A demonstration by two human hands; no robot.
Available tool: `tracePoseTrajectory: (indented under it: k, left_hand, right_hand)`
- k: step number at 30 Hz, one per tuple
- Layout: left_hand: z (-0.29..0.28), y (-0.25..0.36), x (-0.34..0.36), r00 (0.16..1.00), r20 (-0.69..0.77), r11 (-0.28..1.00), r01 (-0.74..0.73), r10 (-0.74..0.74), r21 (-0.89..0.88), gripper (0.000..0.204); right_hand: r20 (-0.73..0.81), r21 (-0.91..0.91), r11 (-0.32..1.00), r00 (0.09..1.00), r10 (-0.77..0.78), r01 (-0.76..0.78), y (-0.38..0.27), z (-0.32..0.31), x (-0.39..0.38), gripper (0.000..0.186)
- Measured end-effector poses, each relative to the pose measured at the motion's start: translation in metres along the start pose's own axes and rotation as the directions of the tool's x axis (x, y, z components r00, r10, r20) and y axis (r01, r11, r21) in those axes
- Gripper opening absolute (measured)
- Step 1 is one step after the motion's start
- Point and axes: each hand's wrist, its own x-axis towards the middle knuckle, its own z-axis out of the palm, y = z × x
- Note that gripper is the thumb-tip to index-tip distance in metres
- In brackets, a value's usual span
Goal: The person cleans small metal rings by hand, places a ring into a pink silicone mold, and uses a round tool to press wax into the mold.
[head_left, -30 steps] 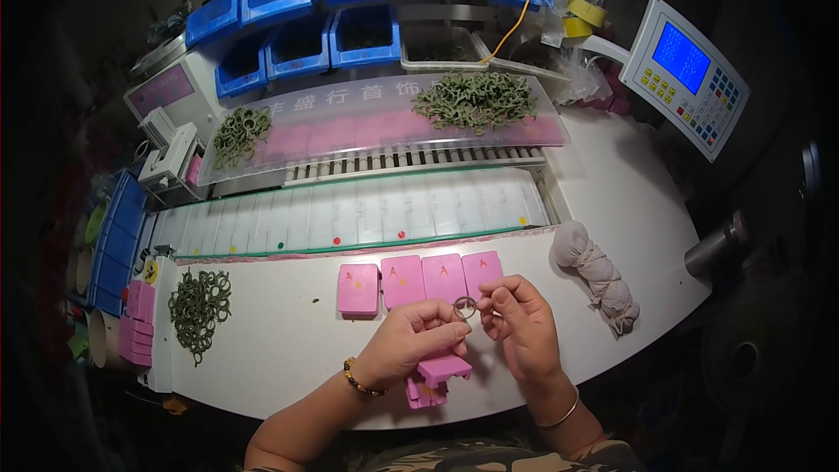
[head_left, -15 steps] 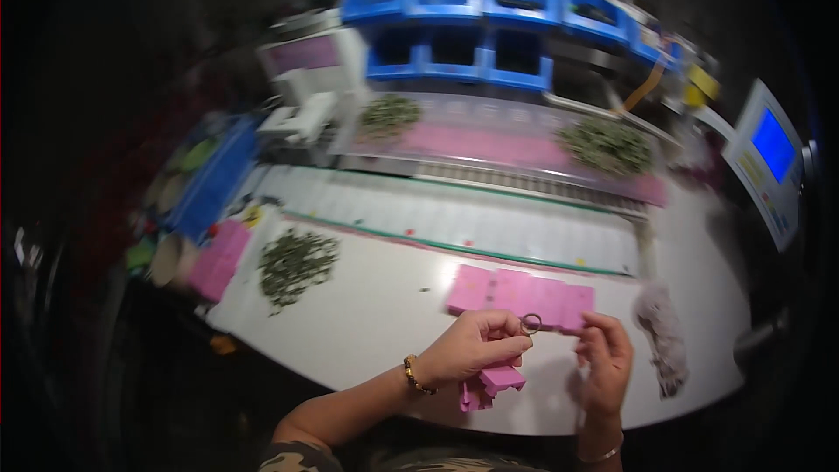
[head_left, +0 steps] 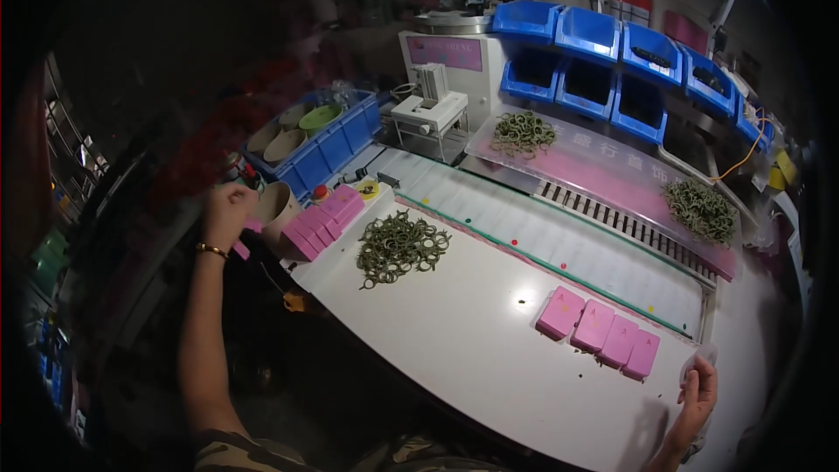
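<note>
The right hand (head_left: 696, 389), its fingers loosely bent, is held before the white cloth (head_left: 710, 354); whether anything is gripped cannot be told. The left hand (head_left: 229, 210) has been carried away from the right, past the left end of the table (head_left: 472, 332), its fingers curled and pink pieces (head_left: 241, 250) held by the palm; the ring pinched there a second ago cannot be made out. Four pink blocks (head_left: 594, 325) are lined up on the table, and one pile of green rings (head_left: 400, 249) is spread near a pink stack (head_left: 323, 223). Cups and one green bowl (head_left: 321, 120) are held in a blue crate (head_left: 336, 144). Farther off, two ring heaps (head_left: 702, 210) are borne by a clear sheet (head_left: 603, 153), below eight blue bins (head_left: 590, 35).
</note>
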Motion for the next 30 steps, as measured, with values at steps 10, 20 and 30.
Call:
tracePoseTrajectory:
  k: [10, 20, 30]
  left_hand:
    - [0.117, 0.149, -0.095, 0.896, 0.441, 0.155, 0.444, -0.057, -0.882, 0.047]
    - [0.239, 0.297, -0.265, 0.104, 0.880, 0.075, 0.985, 0.463, -0.155, 0.059]
    - [0.235, 0.310, -0.300, 0.160, 0.913, 0.306, 0.908, 0.374, -0.285, 0.060]
  right_hand:
    - [-0.110, -0.311, 0.923, 0.956, -0.273, 0.228, -0.036, -0.009, -0.035, 0.026]
    - [0.414, 0.089, 0.814, 0.722, -0.555, 0.574, -0.119, 0.102, -0.067, 0.056]
    - [0.282, -0.115, 0.743, 0.739, -0.612, 0.659, -0.090, 0.102, -0.056, 0.046]
